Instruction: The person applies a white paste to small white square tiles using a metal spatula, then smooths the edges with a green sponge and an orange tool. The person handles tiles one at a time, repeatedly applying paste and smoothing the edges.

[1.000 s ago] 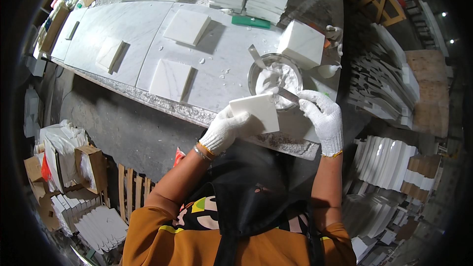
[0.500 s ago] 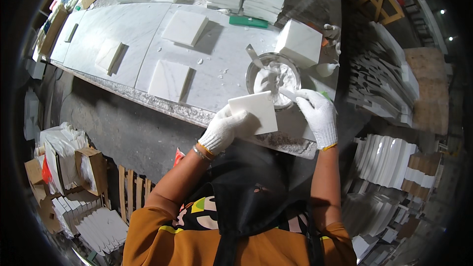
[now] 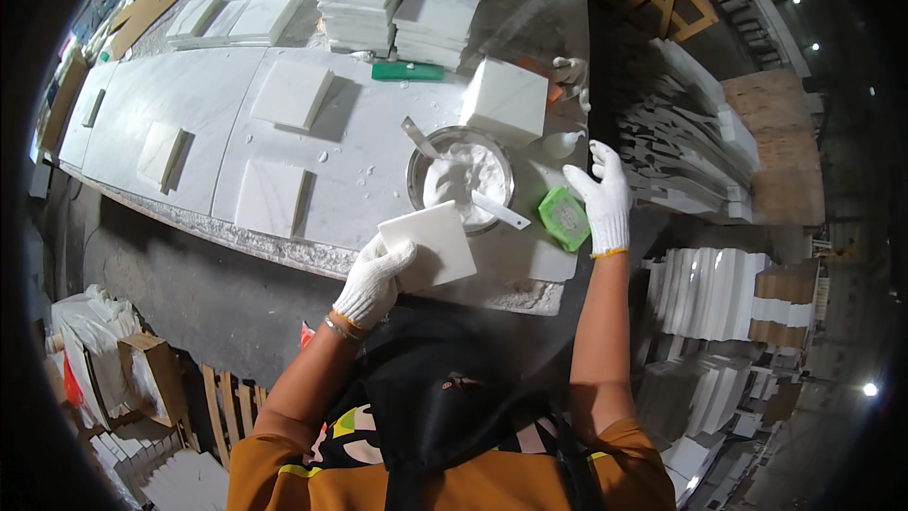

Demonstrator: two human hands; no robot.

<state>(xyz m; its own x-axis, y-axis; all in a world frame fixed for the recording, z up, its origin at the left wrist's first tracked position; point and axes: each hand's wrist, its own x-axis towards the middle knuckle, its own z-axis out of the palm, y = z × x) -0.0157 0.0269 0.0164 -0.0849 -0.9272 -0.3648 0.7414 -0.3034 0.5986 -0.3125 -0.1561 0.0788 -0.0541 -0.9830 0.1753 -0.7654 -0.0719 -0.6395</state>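
Observation:
My left hand (image 3: 375,279), in a white knit glove, grips a square white marble tile (image 3: 430,244) by its left edge. The tile is tilted and overlaps the near rim of a round metal bowl (image 3: 413,191). White paste (image 3: 468,175) fills much of that bowl. A flat scraper (image 3: 501,211) rests across the bowl's near right rim, and a second scraper (image 3: 418,136) leans on its far left rim. My gloved right hand (image 3: 603,191) is raised with fingers apart, holding nothing. It is nearest to a bright green box-like item (image 3: 565,219) and a small white bottle (image 3: 564,144).
A thick white stone block (image 3: 506,102) stands behind the bowl. Several loose tiles (image 3: 270,197) lie on the marble-topped table (image 3: 203,85), with tile stacks (image 3: 357,2) at the back. A green bar (image 3: 407,71) lies before them. Stone slabs (image 3: 695,132) are stacked right of the table.
My right hand has let go of the scraper, leaving it on the bowl's rim, and moved right with its fingers opening. The green item is now uncovered. The whole view has shifted.

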